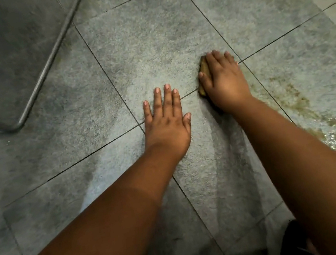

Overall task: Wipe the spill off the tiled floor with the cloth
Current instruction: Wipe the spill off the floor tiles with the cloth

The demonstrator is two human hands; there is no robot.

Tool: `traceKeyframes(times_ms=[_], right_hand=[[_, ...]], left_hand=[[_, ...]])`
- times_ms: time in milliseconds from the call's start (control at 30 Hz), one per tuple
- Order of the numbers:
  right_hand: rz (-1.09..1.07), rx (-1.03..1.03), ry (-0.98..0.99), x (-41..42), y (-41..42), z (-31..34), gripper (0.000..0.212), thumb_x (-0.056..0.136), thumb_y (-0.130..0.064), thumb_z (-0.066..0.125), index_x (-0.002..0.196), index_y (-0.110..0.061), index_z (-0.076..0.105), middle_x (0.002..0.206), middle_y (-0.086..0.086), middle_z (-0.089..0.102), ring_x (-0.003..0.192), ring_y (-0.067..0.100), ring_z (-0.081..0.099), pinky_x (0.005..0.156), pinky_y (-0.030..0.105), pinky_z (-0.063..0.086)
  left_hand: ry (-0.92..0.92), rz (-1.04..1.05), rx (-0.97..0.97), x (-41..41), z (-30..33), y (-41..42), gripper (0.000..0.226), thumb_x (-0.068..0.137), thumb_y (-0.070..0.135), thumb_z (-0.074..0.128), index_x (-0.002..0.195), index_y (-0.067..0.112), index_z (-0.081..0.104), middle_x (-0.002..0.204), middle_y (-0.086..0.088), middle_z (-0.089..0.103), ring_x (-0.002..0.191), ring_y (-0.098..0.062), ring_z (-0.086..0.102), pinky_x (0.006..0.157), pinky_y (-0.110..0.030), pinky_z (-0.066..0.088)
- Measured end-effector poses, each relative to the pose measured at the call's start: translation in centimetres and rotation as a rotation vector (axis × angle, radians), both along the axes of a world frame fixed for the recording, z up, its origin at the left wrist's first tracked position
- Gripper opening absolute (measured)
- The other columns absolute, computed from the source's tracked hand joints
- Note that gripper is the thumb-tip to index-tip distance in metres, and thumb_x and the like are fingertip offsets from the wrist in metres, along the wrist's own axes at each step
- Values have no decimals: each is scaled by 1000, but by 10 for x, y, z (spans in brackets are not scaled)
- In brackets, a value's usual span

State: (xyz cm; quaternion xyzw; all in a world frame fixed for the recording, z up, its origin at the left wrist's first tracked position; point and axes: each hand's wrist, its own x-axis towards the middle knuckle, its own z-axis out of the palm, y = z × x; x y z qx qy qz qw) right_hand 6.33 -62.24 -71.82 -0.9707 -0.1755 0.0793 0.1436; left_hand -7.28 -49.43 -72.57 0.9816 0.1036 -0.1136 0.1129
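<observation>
Fingers (221,57) of the right hand (225,82) lie pressed down over the cloth (203,72), a yellowish-brown wad that shows only at the hand's left edge; they curl over it rather than pinch it, so whether they truly grip it I cannot tell. The left hand (167,120) is spread flat and empty on the tiled floor (148,41), fingers straight, bracing the body. The spill (306,108) — a brownish, wet trail with a glistening patch at its near end — lies to the right of the right forearm, apart from the cloth, and looks largely unwiped. To do this step well, I judge the cloth should be carried over to the far end of the trail and drawn toward the pooled end with firm, even palm pressure, folding to a cleaner face when it soaks through; the dark grout lines are likely to hold liquid and want an extra pass. The tiles are grey, mottled and matte, with damp-looking streaks around the hands. A metal tube frame (49,60), bent at a corner, rests on the floor at upper left, well apart from the work.
</observation>
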Motion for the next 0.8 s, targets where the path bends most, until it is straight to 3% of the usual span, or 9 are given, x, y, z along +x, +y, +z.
traceKeyframes(times_ms=[167,333,467,800], right_hand=[[-31,-27,9,42,7,0,61,102,-44,38,154,-13,27,162,12,23,150,35,13,122,48,10],[-56,18,80,-50,-7,8,64,102,-46,39,156,-16,21,164,8,18,152,31,6,123,44,5],[-70,46,14,-109,-18,5,63,101,-47,32,155,-16,25,163,6,21,152,27,7,123,41,6],[-68,-15,-9,34,6,2,59,103,-40,37,154,-13,28,162,11,23,150,35,11,122,48,9]], left_hand=[[8,-8,-12,0,1,1,62,104,44,6,153,14,-18,160,-4,-26,146,-24,-27,119,-51,-11],[6,-2,-8,1,1,0,63,103,44,7,153,14,-17,161,-5,-24,146,-25,-26,119,-51,-10],[14,0,-5,1,0,-1,63,104,45,7,153,13,-17,161,-5,-24,147,-24,-26,119,-51,-9],[9,1,-13,0,1,0,62,104,44,7,153,14,-17,161,-4,-25,146,-24,-27,119,-51,-9]])
